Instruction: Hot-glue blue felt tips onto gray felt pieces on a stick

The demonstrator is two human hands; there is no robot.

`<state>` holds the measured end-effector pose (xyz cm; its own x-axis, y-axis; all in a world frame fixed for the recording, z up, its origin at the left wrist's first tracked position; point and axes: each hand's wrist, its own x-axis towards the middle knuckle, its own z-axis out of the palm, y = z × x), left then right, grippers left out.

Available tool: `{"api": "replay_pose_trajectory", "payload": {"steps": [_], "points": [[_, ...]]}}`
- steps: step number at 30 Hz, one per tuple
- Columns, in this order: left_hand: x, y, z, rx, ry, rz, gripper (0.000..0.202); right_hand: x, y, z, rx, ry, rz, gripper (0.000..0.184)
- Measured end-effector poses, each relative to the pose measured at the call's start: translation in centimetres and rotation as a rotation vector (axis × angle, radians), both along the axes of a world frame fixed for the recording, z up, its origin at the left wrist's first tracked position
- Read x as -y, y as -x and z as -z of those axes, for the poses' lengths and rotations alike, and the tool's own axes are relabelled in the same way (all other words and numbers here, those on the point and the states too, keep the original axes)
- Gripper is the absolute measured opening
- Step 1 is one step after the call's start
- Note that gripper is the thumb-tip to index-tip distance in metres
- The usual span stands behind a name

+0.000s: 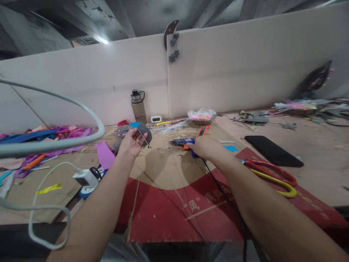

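My left hand (pixel 131 143) is raised over the cardboard and pinches a grey felt piece (pixel 144 132) with a blue patch on its top edge; a thin stick runs across it. My right hand (pixel 205 147) is closed round the handle of a blue hot glue gun (pixel 182 142), whose nozzle points left towards the felt piece. The gun's black cord (pixel 218 185) trails back under my right forearm. Both hands sit above a flattened brown and red cardboard sheet (pixel 169 196).
Red and yellow scissors (pixel 272 176) and a black phone (pixel 272 151) lie at right. Colourful felt scraps (pixel 51 136) pile up at left beside a white charger (pixel 85 177) and cables. A water bottle (pixel 138 106), small clock (pixel 156 119) and bowl (pixel 202 117) stand against the white partition.
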<state>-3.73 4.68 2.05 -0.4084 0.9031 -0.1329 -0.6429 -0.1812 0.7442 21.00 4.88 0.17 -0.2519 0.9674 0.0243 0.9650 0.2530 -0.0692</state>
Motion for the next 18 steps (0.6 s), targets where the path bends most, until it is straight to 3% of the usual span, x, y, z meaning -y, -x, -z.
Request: {"api": "replay_pose_trajectory", "payload": {"steps": [4,9,14,18], "points": [[-0.1,-0.1,0.1,-0.023,-0.027,-0.003,0.008,-0.5,0.6,1.7,-0.094,0.061,0.042,0.041],[0.0,-0.6,0.5,-0.187,-0.163,-0.041,0.002,-1.3,1.0,3.4,-0.322,0.022,0.070,0.022],[0.3,-1.0,0.8,-0.364,-0.261,-0.092,0.013,-1.8,1.2,2.4,-0.831,0.001,0.141,0.014],[0.5,-1.3,0.9,-0.432,-0.235,-0.080,0.015,-0.4,2.2,0.7,-1.291,-0.070,-0.023,0.027]]}}
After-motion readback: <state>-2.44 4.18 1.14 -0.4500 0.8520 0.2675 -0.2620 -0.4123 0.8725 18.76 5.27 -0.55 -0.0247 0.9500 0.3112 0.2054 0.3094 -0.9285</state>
